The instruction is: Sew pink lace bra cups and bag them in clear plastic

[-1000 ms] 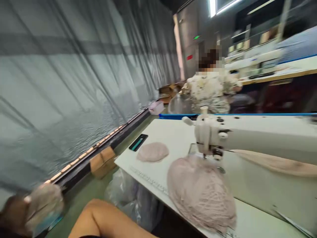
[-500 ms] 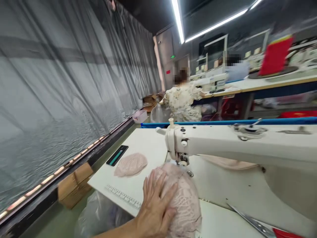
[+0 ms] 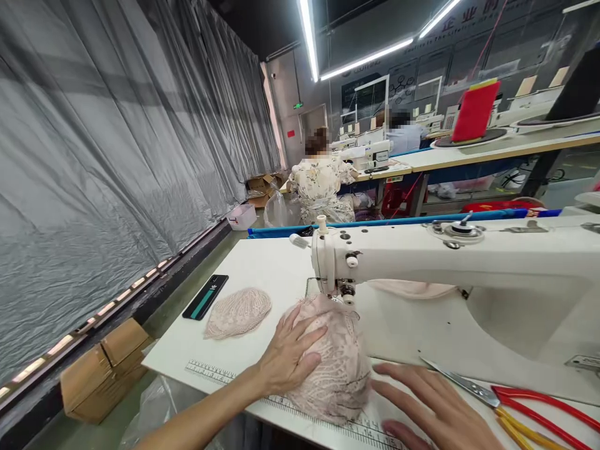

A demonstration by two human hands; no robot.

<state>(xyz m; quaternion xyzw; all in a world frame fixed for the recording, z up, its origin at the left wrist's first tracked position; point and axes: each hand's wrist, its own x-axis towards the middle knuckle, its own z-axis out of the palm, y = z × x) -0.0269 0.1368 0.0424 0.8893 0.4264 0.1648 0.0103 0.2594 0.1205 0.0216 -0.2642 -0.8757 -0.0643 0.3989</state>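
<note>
A pale pink lace bra cup (image 3: 335, 369) lies domed on the white table, its far edge beneath the head of the sewing machine (image 3: 330, 265). My left hand (image 3: 293, 350) rests flat on the cup's left side, fingers spread toward the needle area. At the cup's right edge is my right hand (image 3: 424, 400), fingers apart and holding nothing; whether its fingertips touch the lace I cannot tell. Scissors with red handles (image 3: 539, 400) lie just beyond my right hand, and part of them is hidden by it. A second lace cup (image 3: 239, 311) sits flat to the left.
A phone (image 3: 205, 297) lies near the table's left edge, and a printed ruler (image 3: 210, 373) runs along the front. Pink fabric (image 3: 412, 287) shows behind the machine arm. A cardboard box (image 3: 105, 369) stands on the floor at left. Ahead, a person (image 3: 321, 184) sits at another machine.
My right hand has come into view beside the cup. The view has swung to the right and steadied. My left hand stays on the cup.
</note>
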